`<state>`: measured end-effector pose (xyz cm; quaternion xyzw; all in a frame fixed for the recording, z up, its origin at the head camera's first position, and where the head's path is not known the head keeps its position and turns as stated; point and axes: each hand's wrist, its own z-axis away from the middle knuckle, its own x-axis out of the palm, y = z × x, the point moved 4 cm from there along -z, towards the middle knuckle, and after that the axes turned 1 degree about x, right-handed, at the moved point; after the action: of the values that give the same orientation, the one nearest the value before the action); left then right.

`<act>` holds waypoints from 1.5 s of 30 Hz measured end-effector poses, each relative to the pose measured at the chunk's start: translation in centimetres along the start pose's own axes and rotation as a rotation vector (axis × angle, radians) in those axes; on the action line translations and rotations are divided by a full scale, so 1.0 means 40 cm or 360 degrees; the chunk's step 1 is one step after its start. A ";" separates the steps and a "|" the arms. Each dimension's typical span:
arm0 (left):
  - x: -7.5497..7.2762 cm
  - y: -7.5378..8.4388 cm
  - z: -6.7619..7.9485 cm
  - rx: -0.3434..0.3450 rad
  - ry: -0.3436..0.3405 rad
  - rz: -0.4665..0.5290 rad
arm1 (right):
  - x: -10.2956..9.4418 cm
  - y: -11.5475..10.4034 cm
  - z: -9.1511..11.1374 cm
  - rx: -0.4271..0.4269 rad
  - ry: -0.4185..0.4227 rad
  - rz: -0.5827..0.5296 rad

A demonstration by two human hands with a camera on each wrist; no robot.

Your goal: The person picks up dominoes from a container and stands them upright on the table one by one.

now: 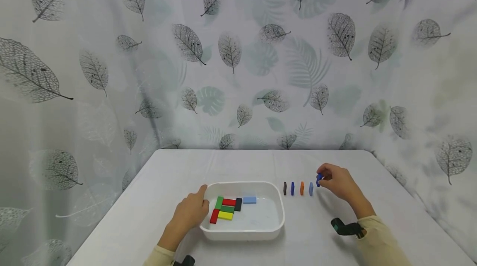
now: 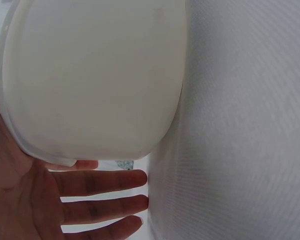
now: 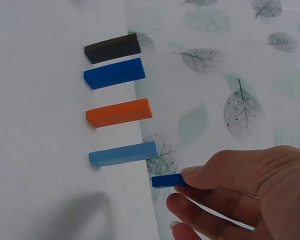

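Note:
The right hand pinches a dark blue domino block between thumb and fingers. In the head view the block is just right of a row of upright dominoes. That row runs dark brown, blue, orange and light blue. At the left side of a white plastic basin, the left hand rests against the rim with the thumb at its inner edge. The left wrist view shows its other fingers stretched out straight beside the basin's outer wall.
Inside the basin lie several flat dominoes: green, red, black, a yellow one and a light blue one apart from the others. A white cloth covers the table. Behind it hangs a leaf-patterned curtain.

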<state>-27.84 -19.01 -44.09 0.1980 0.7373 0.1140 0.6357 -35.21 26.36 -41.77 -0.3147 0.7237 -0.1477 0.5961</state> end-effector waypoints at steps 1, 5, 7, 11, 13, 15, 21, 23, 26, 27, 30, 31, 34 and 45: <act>0.000 0.000 0.001 0.0002 0.0001 0.0000 | 0.003 0.004 0.000 0.0005 -0.0001 0.0002; 0.001 0.001 0.004 -0.0004 -0.0003 0.0007 | 0.012 0.014 0.002 -0.0007 -0.0009 -0.0008; 0.001 0.001 0.004 -0.0004 -0.0002 0.0010 | 0.016 0.017 0.002 -0.0012 -0.0012 -0.0017; 0.000 0.001 0.003 -0.0004 0.0000 0.0005 | 0.022 0.021 0.000 0.0007 -0.0039 -0.0026; 0.000 0.000 0.003 -0.0008 0.0002 -0.0001 | 0.026 0.022 -0.001 0.0024 -0.0059 -0.0023; -0.001 -0.001 0.003 -0.0014 0.0004 -0.0004 | 0.029 0.023 -0.003 0.0035 -0.0078 -0.0015; -0.004 0.000 0.004 0.0003 0.0024 0.0000 | 0.033 0.031 -0.007 0.0070 -0.0114 -0.0001; -0.004 0.001 0.005 0.0007 0.0026 0.0003 | 0.036 0.035 -0.006 0.0095 -0.0135 -0.0001; -0.003 0.001 0.005 0.0007 0.0023 0.0008 | 0.041 0.038 -0.004 0.0127 -0.0157 -0.0004; -0.003 0.001 0.005 0.0007 0.0022 0.0009 | 0.042 0.039 -0.003 0.0132 -0.0160 -0.0005; -0.003 0.002 0.004 0.0007 0.0021 0.0010 | 0.044 0.042 -0.002 0.0136 -0.0164 -0.0009; -0.003 0.002 0.005 0.0012 0.0021 0.0010 | 0.045 0.043 -0.001 0.0138 -0.0164 -0.0007; -0.003 0.003 0.005 0.0015 0.0020 0.0005 | 0.048 0.048 -0.002 0.0145 -0.0168 -0.0006; -0.001 0.000 0.001 -0.0003 0.0007 0.0000 | 0.054 0.060 -0.009 0.0121 -0.0173 0.0012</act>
<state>-27.78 -19.03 -44.04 0.1971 0.7387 0.1153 0.6342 -36.44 26.77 -44.76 -0.2966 0.6853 -0.1554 0.6467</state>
